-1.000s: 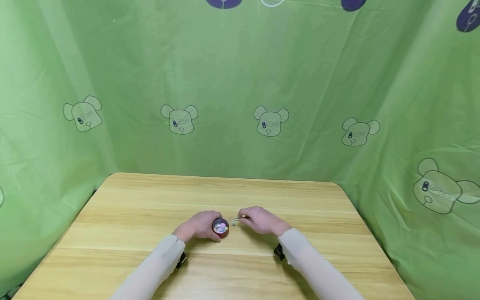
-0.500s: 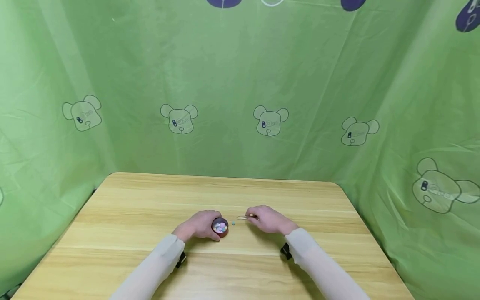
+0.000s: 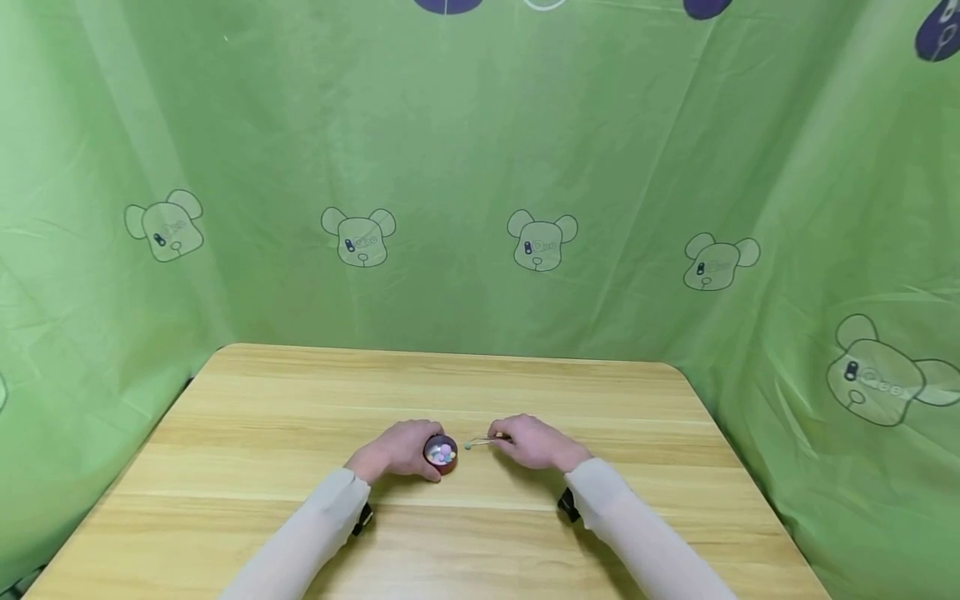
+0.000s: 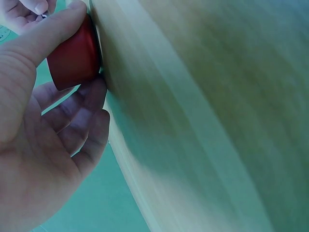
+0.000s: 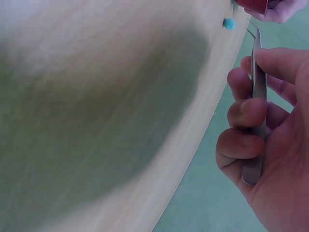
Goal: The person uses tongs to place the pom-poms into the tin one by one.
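Observation:
My left hand (image 3: 406, 447) curls round a small red round container (image 4: 75, 58) standing on the table. Pink, white, yellow and blue little balls (image 3: 442, 454) lie inside it in the head view. My right hand (image 3: 531, 442) grips a pair of metal tweezers (image 5: 259, 92), thumb on one side and fingers wrapped round the other. Their bent tips are slightly apart in the right wrist view, close to a teal ball (image 5: 229, 23) on the table. In the head view the tips overlap this ball, just right of the container.
The wooden table (image 3: 315, 392) has a light striped grain and rounded far corners. A green curtain (image 3: 450, 308) printed with bear heads hangs behind it and along both sides. A black wrist strap piece (image 3: 569, 505) shows under my right sleeve.
My right hand drew back to the right with the tweezers, then came slightly left again, bringing the tips to the teal ball. My left hand and the container have stayed in place.

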Demonstrator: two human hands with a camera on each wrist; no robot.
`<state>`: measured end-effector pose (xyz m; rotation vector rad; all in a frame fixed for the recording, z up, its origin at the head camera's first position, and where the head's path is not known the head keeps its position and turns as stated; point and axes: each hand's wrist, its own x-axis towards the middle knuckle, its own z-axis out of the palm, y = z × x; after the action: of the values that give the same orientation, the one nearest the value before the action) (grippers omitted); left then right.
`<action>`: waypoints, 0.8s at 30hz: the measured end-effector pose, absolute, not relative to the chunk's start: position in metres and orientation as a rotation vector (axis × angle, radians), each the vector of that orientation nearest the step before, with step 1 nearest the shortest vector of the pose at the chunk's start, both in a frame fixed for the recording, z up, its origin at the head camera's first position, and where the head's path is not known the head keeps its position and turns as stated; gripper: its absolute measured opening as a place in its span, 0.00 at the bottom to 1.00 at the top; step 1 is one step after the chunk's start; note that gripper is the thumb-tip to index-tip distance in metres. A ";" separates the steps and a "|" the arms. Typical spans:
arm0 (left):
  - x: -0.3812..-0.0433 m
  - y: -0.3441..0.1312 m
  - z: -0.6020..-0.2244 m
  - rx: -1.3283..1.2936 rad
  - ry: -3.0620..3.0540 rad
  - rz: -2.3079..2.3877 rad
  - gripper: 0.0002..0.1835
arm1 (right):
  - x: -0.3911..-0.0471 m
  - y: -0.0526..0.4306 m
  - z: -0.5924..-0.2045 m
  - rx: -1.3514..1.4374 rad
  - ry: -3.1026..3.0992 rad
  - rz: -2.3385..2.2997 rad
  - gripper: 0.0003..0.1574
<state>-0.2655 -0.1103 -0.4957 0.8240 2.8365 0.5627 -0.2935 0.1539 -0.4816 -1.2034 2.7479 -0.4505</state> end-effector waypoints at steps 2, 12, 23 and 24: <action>-0.265 -0.110 -0.495 0.826 2.833 0.564 0.28 | -0.294 0.153 -0.482 -1.209 2.749 -0.445 0.09; -0.266 -0.110 -0.495 0.813 2.827 0.572 0.28 | -0.296 0.152 -0.487 -1.214 2.750 -0.427 0.08; -0.266 -0.111 -0.495 0.825 2.829 0.577 0.28 | -0.297 0.151 -0.489 -1.205 2.744 -0.430 0.08; -0.266 -0.111 -0.495 0.822 2.828 0.576 0.28 | -0.297 0.151 -0.489 -1.208 2.743 -0.429 0.08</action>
<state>-0.2658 -0.1114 -0.4951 0.8223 2.8284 0.5762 -0.2968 0.1506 -0.4891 -1.2084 2.7427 -0.4288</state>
